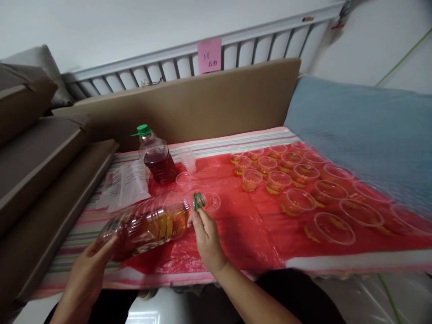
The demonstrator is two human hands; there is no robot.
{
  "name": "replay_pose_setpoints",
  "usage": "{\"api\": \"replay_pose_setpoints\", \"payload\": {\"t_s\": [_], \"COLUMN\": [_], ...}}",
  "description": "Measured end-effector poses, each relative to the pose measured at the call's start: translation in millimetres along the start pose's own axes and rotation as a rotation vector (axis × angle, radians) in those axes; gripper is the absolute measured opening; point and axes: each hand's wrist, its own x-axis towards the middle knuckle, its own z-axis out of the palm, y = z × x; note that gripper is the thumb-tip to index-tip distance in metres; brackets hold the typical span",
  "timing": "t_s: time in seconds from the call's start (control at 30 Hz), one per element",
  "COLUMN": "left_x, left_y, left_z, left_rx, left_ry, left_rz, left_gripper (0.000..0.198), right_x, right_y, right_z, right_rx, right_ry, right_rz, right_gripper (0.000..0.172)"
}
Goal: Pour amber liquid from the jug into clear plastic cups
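Balance before flow

On my feed, I work left to right. The left hand [90, 265] has the base of the jug [145, 231], thumb along its near side, the other fingers wrapped mostly out of sight; I cannot tell how hard they press. It seems to carry most of the weight, so I'd let this end set the tilt, lifting slowly and without jerks.

The jug lies slantwise above the red sheet [239, 229], mouth to the right, amber liquid [168, 225] along its lower side. Beyond it stand the other jug [160, 167], upright and capped, a stack of cups [188, 159], and a single cup [183, 179] just beside the stack. I judge them close enough to knock, so any swing should be small.

The right hand [207, 238] pinches the neck between thumb and fingertips, by the green ring [199, 201]. I'd use that grip for aiming, and mind the ring doesn't cross the mouth.

Right by the mouth sits the near cup [213, 202], partly hidden. I read the step as pouring, though I cannot tell whether anything runs. I'd centre the mouth over the cup without leaning on its rim.

Farther right, the filled cups [278, 182] hold shallow layers. I'd match that level and ease off early.
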Motion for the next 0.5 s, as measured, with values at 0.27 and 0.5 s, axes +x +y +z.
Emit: {"api": "replay_pose_setpoints", "payload": {"t_s": [0.27, 0.5], "left_x": [-10, -14], "left_y": [24, 35], "left_z": [3.5, 3.6], "left_rx": [0.006, 0.042], "left_ry": [0.011, 0.026], "left_rz": [0.031, 0.066], "left_gripper": [0.059, 0.063], "right_x": [0, -2], "right_y": [3, 7], "right_z": [-1, 0], "right_rx": [0.009, 0.01], "right_ry": [0.016, 0.011], "right_rz": [0.032, 0.05], "right_gripper": [0.031, 0.032]}}
